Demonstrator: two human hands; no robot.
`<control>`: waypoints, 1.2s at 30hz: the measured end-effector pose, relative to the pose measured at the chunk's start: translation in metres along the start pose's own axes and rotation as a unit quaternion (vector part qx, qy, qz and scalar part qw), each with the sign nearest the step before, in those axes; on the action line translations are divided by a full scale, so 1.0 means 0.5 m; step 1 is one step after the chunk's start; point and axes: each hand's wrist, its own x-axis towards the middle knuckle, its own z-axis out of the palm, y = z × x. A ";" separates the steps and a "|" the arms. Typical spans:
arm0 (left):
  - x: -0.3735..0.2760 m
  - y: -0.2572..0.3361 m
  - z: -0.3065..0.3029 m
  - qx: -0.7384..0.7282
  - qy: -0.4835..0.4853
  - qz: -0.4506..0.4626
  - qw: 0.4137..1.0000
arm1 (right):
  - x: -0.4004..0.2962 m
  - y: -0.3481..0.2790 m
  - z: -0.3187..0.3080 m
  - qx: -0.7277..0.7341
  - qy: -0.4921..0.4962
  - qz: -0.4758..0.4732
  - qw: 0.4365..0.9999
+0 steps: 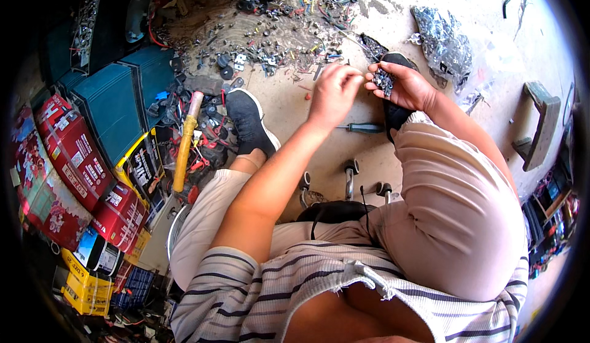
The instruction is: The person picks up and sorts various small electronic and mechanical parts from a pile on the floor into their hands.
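Observation:
In the cupped palm of my right hand [411, 86] lies a heap of small metal fasteners [382, 81], seemingly screws or nuts. My left hand [334, 95] hovers just left of them, thumb and fingertips drawn together. Whether something tiny sits in that pinch is too small to tell. Below the hands, a screwdriver [365, 128] with a teal handle lies on the concrete floor beside my right shoe [397, 112]. Beyond my hands, loose screws and small parts [262, 55] are strewn over the floor.
A clear plastic bag of metal parts [445, 48] lies at upper right, near a small wooden bench [544, 126]. At left are teal cases [108, 103], red cartons [73, 154] and a yellow-handled tool [185, 145] among dark scrap parts. Caster wheels [350, 165] stand between my legs.

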 end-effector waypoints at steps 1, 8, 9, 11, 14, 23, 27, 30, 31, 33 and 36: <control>-0.006 0.020 0.010 -0.015 -0.028 0.028 0.999 | 0.003 0.004 -0.007 0.000 -0.005 -0.008 1.000; 0.017 -0.060 -0.032 -0.003 0.056 -0.082 0.995 | -0.003 -0.005 0.011 -0.002 0.015 0.019 1.000; 0.026 -0.091 -0.049 0.060 0.097 -0.058 0.992 | -0.003 -0.004 0.009 0.002 0.017 0.019 1.000; 0.042 -0.106 -0.084 0.089 0.114 -0.096 0.985 | -0.004 -0.004 0.008 0.007 0.019 0.019 1.000; 0.064 -0.101 -0.104 0.172 0.121 -0.055 0.976 | -0.006 -0.007 0.007 0.006 0.018 0.017 1.000; 0.089 -0.151 -0.104 0.163 0.105 -0.054 0.980 | -0.001 -0.005 0.011 0.001 0.016 0.017 1.000; 0.084 -0.126 -0.094 -0.149 0.082 -0.223 0.960 | -0.004 -0.006 0.009 0.000 0.020 0.016 1.000; 0.077 -0.119 -0.096 -0.259 0.077 -0.270 0.924 | -0.005 -0.006 0.011 0.004 0.022 0.017 1.000; 0.075 -0.118 -0.097 -0.288 0.074 -0.281 0.912 | -0.005 -0.006 0.012 0.006 0.022 0.018 1.000; 0.072 -0.115 -0.095 -0.317 0.072 -0.299 0.897 | -0.005 -0.007 0.013 0.005 0.025 0.019 0.999; 0.068 -0.109 -0.091 -0.333 0.073 -0.304 0.889 | -0.005 -0.007 0.013 0.007 0.028 0.020 0.999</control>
